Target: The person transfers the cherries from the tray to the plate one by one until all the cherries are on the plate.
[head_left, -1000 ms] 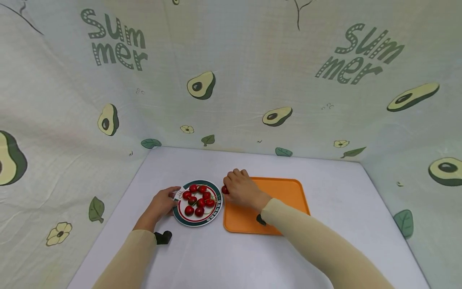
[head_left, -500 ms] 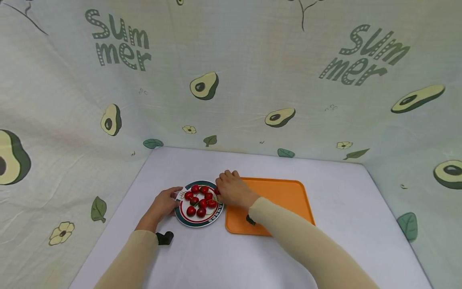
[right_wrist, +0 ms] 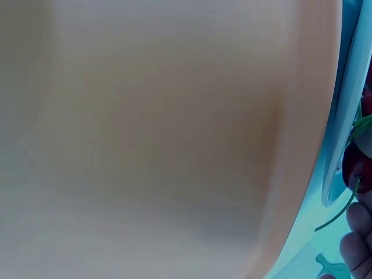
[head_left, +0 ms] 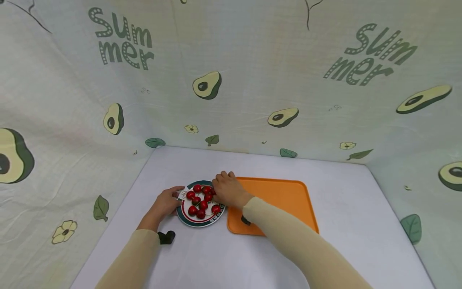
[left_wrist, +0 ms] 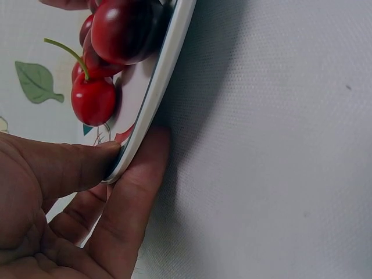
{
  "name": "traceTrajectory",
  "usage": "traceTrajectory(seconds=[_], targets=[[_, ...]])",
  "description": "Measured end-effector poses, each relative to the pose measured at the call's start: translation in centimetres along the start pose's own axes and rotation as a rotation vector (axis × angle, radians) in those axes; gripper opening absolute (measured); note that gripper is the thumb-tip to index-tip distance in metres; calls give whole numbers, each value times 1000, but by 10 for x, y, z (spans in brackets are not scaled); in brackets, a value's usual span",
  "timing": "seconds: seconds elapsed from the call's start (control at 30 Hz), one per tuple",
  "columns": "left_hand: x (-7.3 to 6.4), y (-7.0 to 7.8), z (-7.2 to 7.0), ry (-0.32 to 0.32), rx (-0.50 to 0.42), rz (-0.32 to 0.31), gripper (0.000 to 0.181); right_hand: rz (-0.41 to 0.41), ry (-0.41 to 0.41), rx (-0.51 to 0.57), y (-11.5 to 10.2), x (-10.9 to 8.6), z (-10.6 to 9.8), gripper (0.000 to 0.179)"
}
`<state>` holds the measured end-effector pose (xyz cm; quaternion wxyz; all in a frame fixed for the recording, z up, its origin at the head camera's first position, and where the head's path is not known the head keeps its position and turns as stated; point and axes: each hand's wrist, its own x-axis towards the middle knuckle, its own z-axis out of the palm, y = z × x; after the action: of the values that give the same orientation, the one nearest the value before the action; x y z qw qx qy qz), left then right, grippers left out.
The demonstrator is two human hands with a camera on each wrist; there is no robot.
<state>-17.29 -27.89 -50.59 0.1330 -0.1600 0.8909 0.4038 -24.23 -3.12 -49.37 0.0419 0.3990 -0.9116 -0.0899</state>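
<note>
On the left of the table, a white plate [head_left: 185, 219] with a dark green rim holds a cluster of red cherries [head_left: 203, 205]. My left hand [head_left: 165, 204] grips the plate's left edge. The left wrist view shows the thumb [left_wrist: 70, 165] on top of the rim and fingers underneath. My right hand [head_left: 229, 190] is over the plate's right side, its fingertips at a dark red cherry [right_wrist: 356, 167] with a green stem. That cherry sits against the fingers in the right wrist view, close to the plate's rim; much of the hand lies outside that view.
An orange rectangular tray [head_left: 281, 200] lies just right of the plate, partly under the right forearm. A white cloth covers the table [head_left: 202, 261]. Behind it hangs a curtain [head_left: 245, 60] printed with avocados and leaves.
My right hand has carried a cherry leftward from the tray's edge to over the plate. A cherry on the plate's right side has shifted towards me. The left hand keeps its grip.
</note>
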Motion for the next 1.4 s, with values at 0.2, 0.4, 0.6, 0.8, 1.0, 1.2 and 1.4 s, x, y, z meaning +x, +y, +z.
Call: traceTrajectory(seconds=[0.2, 0.4, 0.6, 0.8, 1.0, 1.2, 1.4], targets=[[1, 2, 1, -8, 4, 1, 63, 4, 2, 20, 0, 3, 2, 42], [1, 4, 0, -7, 2, 5, 62, 0, 3, 24, 0, 5, 3, 42], [2, 3, 0, -13, -16, 3, 63, 3, -7, 39, -1, 5, 3, 42], [-1, 1, 0, -13, -18, 3, 64, -2, 7, 50, -2, 3, 8, 43], [-4, 3, 0, -8, -24, 7, 64, 2, 6, 46, -2, 4, 10, 44], [-4, 4, 0, -12, -28, 6, 63, 3, 9, 42, -2, 4, 9, 44], [-4, 4, -1, -15, -28, 6, 63, 6, 19, 45, -2, 3, 9, 43]])
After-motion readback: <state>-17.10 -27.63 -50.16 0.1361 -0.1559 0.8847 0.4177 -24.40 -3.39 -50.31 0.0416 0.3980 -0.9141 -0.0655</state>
